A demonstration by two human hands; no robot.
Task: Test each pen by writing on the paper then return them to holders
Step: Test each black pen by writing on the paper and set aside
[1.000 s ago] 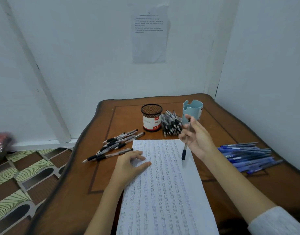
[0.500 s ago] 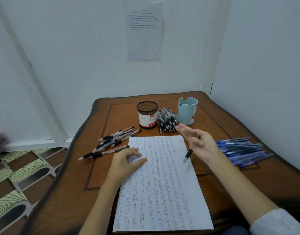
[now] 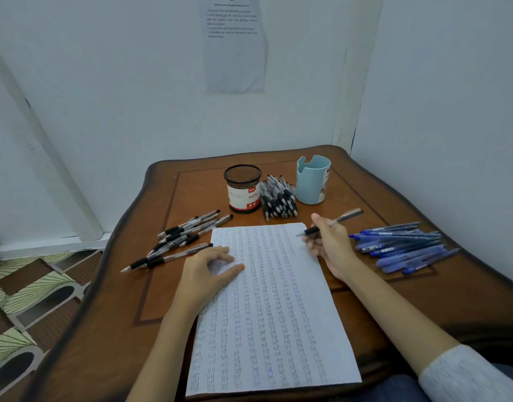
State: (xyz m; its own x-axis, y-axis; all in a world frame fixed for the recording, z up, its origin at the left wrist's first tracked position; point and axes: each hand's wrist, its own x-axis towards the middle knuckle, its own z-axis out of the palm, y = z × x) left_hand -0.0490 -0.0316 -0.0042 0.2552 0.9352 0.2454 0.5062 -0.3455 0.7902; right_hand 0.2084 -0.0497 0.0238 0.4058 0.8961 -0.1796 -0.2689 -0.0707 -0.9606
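Black-gripped pen pinched in the right hand, tip at the top right corner of the written paper. Left hand rests relaxed on the paper, gripping nothing; mesh holder and blue holder stand beyond.

— Was your shot bright enough?
— Yes: you had soft, cool, even light, with faint shadows on the paper.
— Sharp?
— Mostly; your wide lens bowed the table rim, and the far left edge was smeared.
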